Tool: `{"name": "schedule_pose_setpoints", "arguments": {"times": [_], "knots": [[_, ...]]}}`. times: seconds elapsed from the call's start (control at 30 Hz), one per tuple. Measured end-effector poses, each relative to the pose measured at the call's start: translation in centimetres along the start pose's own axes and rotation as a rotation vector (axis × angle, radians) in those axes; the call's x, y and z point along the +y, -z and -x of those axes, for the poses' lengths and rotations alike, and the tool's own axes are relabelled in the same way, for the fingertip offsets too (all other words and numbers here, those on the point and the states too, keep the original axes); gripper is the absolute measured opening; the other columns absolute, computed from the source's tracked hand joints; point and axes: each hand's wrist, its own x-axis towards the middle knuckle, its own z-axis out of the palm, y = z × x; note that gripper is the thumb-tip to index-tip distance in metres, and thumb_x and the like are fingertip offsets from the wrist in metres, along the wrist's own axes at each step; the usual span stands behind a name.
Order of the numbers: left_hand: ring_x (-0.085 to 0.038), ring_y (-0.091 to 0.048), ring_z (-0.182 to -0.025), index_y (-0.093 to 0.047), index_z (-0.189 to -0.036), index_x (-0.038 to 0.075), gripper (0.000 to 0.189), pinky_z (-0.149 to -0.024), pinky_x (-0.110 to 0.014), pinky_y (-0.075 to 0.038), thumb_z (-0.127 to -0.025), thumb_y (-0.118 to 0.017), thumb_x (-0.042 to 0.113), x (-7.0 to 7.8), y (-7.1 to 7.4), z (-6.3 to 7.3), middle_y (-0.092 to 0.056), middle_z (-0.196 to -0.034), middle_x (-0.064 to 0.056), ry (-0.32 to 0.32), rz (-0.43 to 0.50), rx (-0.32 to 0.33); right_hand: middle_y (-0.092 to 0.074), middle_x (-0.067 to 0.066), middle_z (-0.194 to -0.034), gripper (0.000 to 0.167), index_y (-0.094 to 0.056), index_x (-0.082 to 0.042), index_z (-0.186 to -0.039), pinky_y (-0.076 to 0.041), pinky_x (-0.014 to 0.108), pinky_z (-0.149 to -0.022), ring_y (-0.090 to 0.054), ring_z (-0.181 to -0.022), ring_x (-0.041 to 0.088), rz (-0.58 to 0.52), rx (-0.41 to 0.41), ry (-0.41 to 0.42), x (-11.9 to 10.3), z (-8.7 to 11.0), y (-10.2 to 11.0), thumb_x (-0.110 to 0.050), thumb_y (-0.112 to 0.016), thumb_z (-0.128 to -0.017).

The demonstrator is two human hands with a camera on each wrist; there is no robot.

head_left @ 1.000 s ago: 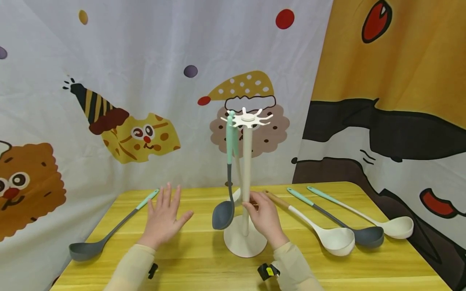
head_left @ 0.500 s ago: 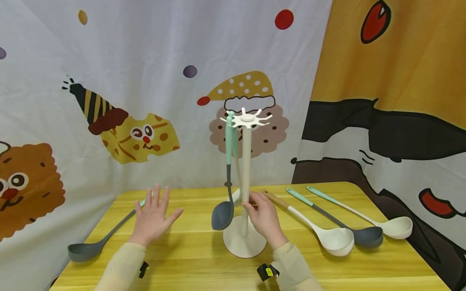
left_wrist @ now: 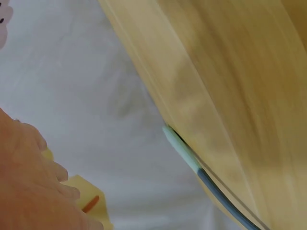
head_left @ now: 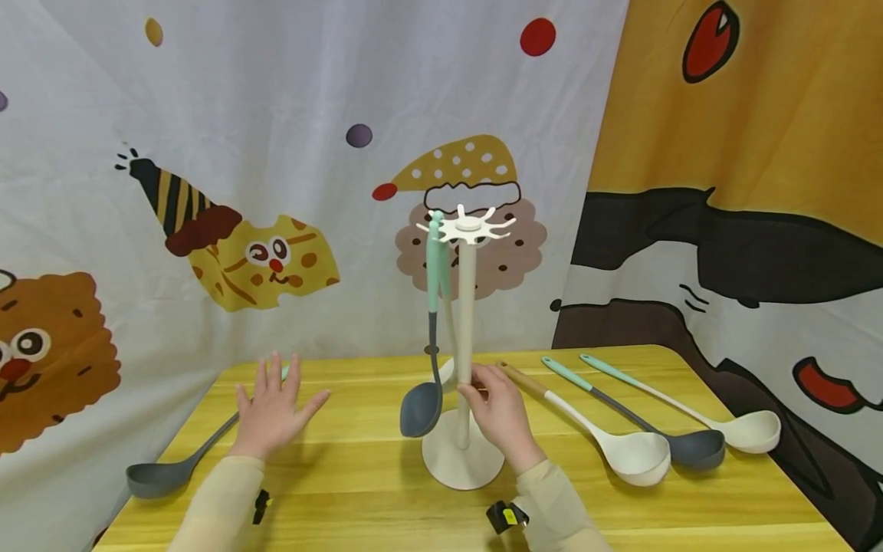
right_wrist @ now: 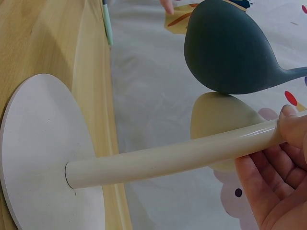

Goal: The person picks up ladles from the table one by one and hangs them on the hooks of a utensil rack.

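A person in pale sleeves (head_left: 222,491) worked at a wooden table (head_left: 359,491). Near its middle stood a cream stand (head_left: 467,299), upright on a round base (head_left: 462,468), with a ring of hooks (head_left: 469,224) at the top.

The right hand (head_left: 500,410) gripped the lower part of the stand's pole between thumb and fingers. The left hand (head_left: 272,414) was raised at the left, its fingers straight and spread apart. From the head view it covered part of the handle of a grey ladle (head_left: 162,477) lying on the table; the left wrist view showed hand and handle apart.

Two green-handled ladles hung bowl-down from the left side of the hooks: a dark ladle (head_left: 421,410) in front and a pale ladle (head_left: 447,376), partly hidden, behind.

Right of the stand, three ladles lay slantwise, bowls toward the person: one white with a brown handle (head_left: 520,377), one dark and one white with green handles. Behind hung a cartoon-printed curtain (head_left: 276,115).
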Motion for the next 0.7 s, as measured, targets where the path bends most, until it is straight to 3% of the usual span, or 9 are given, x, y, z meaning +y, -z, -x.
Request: {"name": "schedule_pose_setpoints", "arguments": {"times": [0.43, 0.7], "knots": [[-0.057, 0.007, -0.141, -0.008, -0.156, -0.003, 0.103, -0.096, -0.082, 0.009, -0.093, -0.039, 0.073, -3.5, -0.3, -0.4, 0.009, -0.156, -0.036, 0.108, -0.001, -0.084, -0.063, 0.007, -0.101, 0.017, -0.069, -0.007, -0.111, -0.057, 0.036, -0.075, -0.065, -0.090, 0.023, -0.007, -0.003, -0.009, 0.0, 0.1, 0.0, -0.009, -0.068, -0.094], [-0.061, 0.007, -0.138, -0.010, -0.154, -0.008, 0.110, -0.094, -0.083, 0.009, -0.090, -0.038, 0.077, -4.9, 0.0, -0.6, 0.001, -0.151, -0.044, 0.159, -0.011, -0.136, -0.063, 0.007, -0.101, 0.018, -0.069, -0.007, -0.112, -0.058, 0.037, -0.076, -0.066, -0.091, 0.024, -0.012, -0.001, -0.009, 0.0, 0.0, 0.0, -0.009, -0.067, -0.094]]}}
